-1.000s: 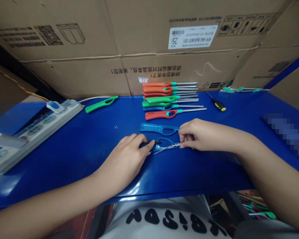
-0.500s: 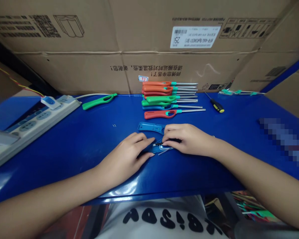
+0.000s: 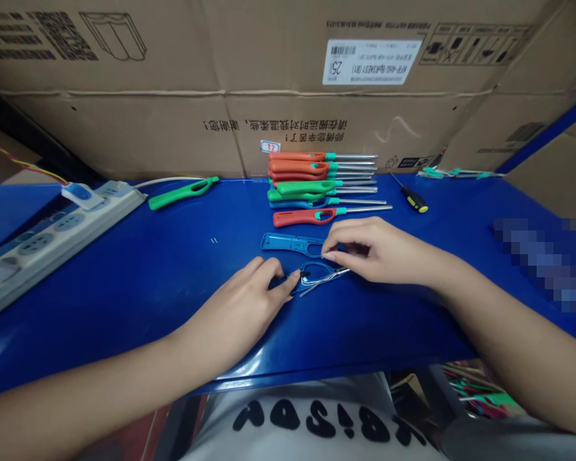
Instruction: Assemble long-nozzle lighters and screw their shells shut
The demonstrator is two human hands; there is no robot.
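Observation:
Two halves of a blue lighter casing lie on the table in front of me. The nearer blue casing half (image 3: pixel 312 268) holds a small black part (image 3: pixel 304 274) and thin wires (image 3: pixel 322 280), and a metal rod sticks out toward the right. My left hand (image 3: pixel 256 291) grips the left part of this half, thumb and index finger close together by the black part. The farther casing half (image 3: pixel 285 242) lies with its hollow inside up. Over its right end is my right hand (image 3: pixel 372 250), thumb and fingertips pinched together; anything between them is too small to make out.
Assembled lighters (image 3: pixel 300 168) in orange, red, green and blue are stacked behind the casing halves. A green casing (image 3: pixel 182 193) lies by the power strip (image 3: pixel 62 230) on the left. Two tiny pins (image 3: pixel 214 241) lie mid-table; a screwdriver (image 3: pixel 413 197) is at back right. Cardboard (image 3: pixel 173 128) walls the back.
My right hand has lifted off the nearer casing half and moved slightly up and right, uncovering its wires and loop. My left fingers have closed in on the black part. The view has shifted slightly.

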